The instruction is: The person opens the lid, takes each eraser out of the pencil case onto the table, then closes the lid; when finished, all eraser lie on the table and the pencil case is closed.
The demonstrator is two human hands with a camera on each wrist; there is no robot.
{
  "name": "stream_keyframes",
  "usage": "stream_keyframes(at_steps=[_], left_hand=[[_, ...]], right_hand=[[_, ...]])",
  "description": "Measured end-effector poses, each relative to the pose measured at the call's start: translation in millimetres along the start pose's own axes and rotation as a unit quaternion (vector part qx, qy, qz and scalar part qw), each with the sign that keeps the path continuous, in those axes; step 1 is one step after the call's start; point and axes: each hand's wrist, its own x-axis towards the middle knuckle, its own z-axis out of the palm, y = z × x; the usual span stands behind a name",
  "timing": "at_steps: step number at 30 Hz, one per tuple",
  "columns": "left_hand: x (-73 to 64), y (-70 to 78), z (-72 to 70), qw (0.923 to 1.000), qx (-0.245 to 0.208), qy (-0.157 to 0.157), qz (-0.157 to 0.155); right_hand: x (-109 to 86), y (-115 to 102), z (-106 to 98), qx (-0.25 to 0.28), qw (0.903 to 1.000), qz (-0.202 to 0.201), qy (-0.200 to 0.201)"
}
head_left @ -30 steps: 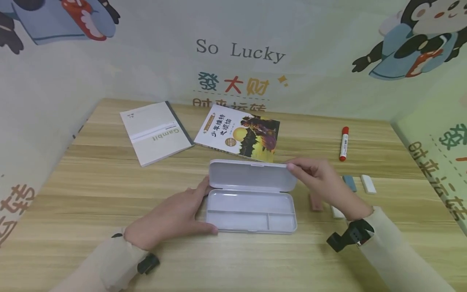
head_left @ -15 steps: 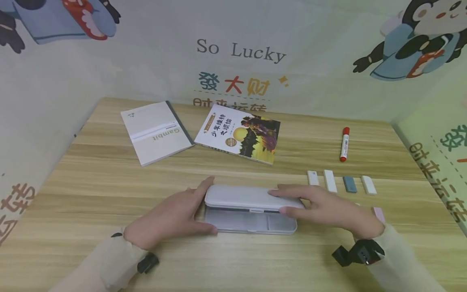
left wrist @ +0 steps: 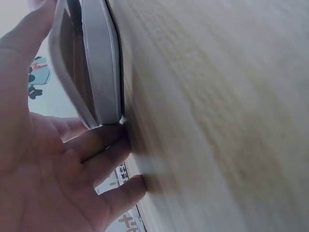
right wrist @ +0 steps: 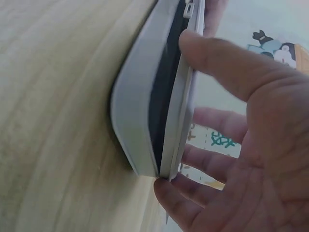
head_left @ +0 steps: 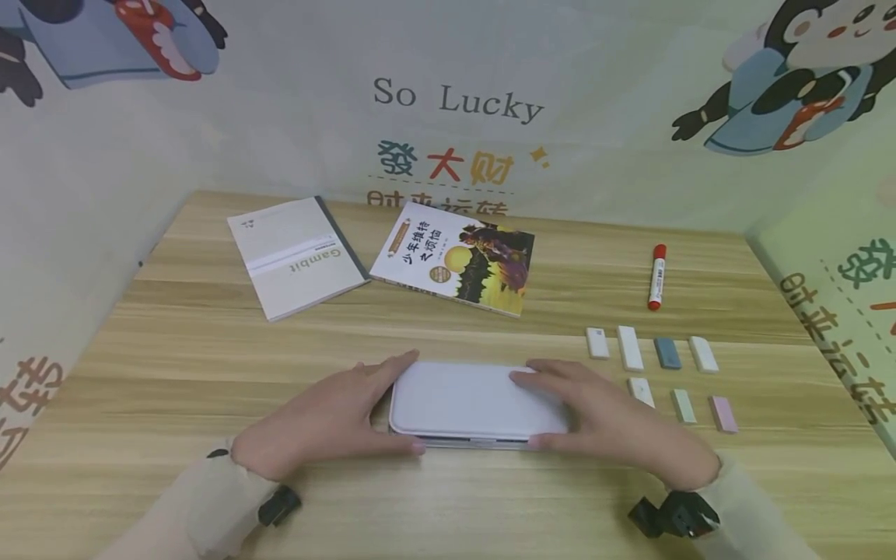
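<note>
A white pencil case [head_left: 462,400] lies on the table with its lid lowered. A narrow dark gap still shows between lid and base along the front, clearest in the right wrist view. My left hand [head_left: 325,412] holds the case's left end, thumb at the front edge and fingers behind. In the left wrist view, the fingertips [left wrist: 113,133] touch the end of the case [left wrist: 102,63]. At the other end, my right hand [head_left: 602,416] grips the lid, its thumb on the front edge near the clasp [right wrist: 189,9] and its fingers over the top and end.
Several erasers, among them a blue-grey one [head_left: 668,353] and a pink one [head_left: 723,414], lie in two rows to the right. A red-capped marker [head_left: 656,278] lies behind them. Further back are a notebook [head_left: 297,257] and a picture-covered book [head_left: 453,258].
The lid has swung from upright down over the base, with my right hand moving toward me along with it. My left hand stays at the left end. The erasers have come into sight.
</note>
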Motion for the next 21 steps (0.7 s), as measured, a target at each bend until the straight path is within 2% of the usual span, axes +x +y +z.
stream_keyframes(at_steps=[9,16,21], left_hand=[[-2.8,-1.4,3.0,0.9993,0.033,0.011,0.010],[-4.6,3.6,1.8,0.9986,0.050,0.015,0.005],[-4.6,7.6,2.0,0.9986,0.049,0.016,0.009]], right_hand=[[1.7,-5,8,-0.012,0.9998,0.015,0.009],[3.5,-11,10,-0.028,0.9994,0.011,0.017],[0.0,-9,13,-0.020,0.9994,0.017,0.022]])
